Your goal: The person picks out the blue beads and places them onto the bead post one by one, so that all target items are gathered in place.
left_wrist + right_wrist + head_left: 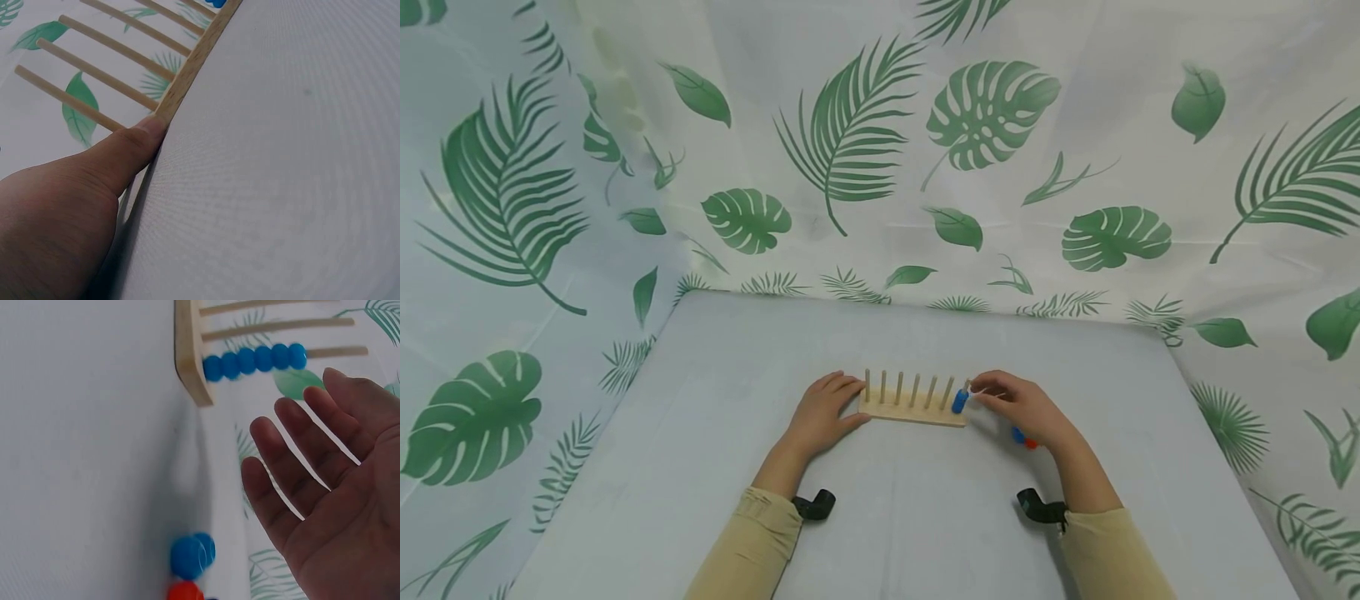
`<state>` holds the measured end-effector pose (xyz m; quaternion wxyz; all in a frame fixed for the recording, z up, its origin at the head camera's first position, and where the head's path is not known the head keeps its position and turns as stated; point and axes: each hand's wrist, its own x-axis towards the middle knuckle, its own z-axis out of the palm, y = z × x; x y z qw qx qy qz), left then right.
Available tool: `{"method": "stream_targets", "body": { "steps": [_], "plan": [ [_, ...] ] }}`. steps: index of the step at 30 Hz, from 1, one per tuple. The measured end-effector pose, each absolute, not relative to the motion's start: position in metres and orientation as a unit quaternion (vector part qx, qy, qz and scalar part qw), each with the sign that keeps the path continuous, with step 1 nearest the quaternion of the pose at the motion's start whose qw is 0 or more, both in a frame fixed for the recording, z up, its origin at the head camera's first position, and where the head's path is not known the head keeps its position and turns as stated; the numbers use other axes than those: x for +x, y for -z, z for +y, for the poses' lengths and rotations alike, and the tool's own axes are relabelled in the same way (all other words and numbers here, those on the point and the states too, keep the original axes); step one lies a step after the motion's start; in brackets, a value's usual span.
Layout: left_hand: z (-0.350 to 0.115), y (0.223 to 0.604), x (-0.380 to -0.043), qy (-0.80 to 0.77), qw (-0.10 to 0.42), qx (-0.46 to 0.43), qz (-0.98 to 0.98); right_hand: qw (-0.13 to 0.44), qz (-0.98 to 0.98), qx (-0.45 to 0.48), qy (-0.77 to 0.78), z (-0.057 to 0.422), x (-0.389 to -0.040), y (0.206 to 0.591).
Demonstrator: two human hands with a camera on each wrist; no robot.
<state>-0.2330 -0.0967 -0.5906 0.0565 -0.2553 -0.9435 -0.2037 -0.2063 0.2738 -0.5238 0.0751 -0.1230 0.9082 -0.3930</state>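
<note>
A wooden peg rack (910, 412) with a row of upright pegs stands on the table. Its left end is held by my left hand (823, 414), the thumb (140, 134) against the front edge; the other fingers are hidden in the left wrist view. Several blue beads (256, 360) are stacked on the rightmost peg, whose tip shows bare above them. Beside that peg is my right hand (1026, 404), its fingers (265, 434) spread and slightly bent, holding nothing. The other pegs carry no beads.
Loose blue beads (187, 556) and a red bead (185, 592) lie on the table, below the right hand and right of the rack. A white cloth (887, 517) covers the table. Leaf-print curtains (865, 242) rise behind and at both sides.
</note>
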Motion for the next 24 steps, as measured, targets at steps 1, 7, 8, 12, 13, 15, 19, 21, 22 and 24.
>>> {"method": "stream_targets", "body": {
  "steps": [1,7,8,12,13,15,19,21,22,24],
  "plan": [
    [-0.097,0.591,-0.233,0.204,0.057,-0.255,-0.943,0.079,0.909,-0.118,0.392,0.277,-0.206,0.523],
    [-0.097,0.590,-0.232,0.206,0.055,-0.256,-0.943,0.093,0.917,-0.090,0.378,0.298,-0.206,0.521],
    [-0.097,0.590,-0.233,0.205,0.052,-0.255,-0.944,0.096,0.918,-0.086,0.376,0.301,-0.205,0.521],
    [-0.097,0.590,-0.233,0.203,0.041,-0.253,-0.945,0.110,0.923,-0.066,0.363,0.315,-0.204,0.523],
    [-0.097,0.590,-0.233,0.203,0.039,-0.253,-0.945,0.113,0.924,-0.061,0.360,0.318,-0.203,0.523],
    [-0.097,0.590,-0.234,0.201,0.038,-0.251,-0.946,0.118,0.927,-0.054,0.353,0.324,-0.203,0.523],
    [-0.097,0.590,-0.234,0.195,0.037,-0.248,-0.948,0.139,0.926,-0.049,0.347,0.333,-0.202,0.523],
    [-0.097,0.590,-0.234,0.194,0.035,-0.247,-0.949,0.153,0.925,-0.047,0.344,0.337,-0.201,0.524],
    [-0.097,0.590,-0.234,0.195,0.034,-0.247,-0.949,0.157,0.925,-0.044,0.342,0.339,-0.201,0.524],
    [-0.097,0.590,-0.234,0.194,0.030,-0.246,-0.949,0.167,0.925,-0.039,0.340,0.342,-0.200,0.526]
  ]
}}
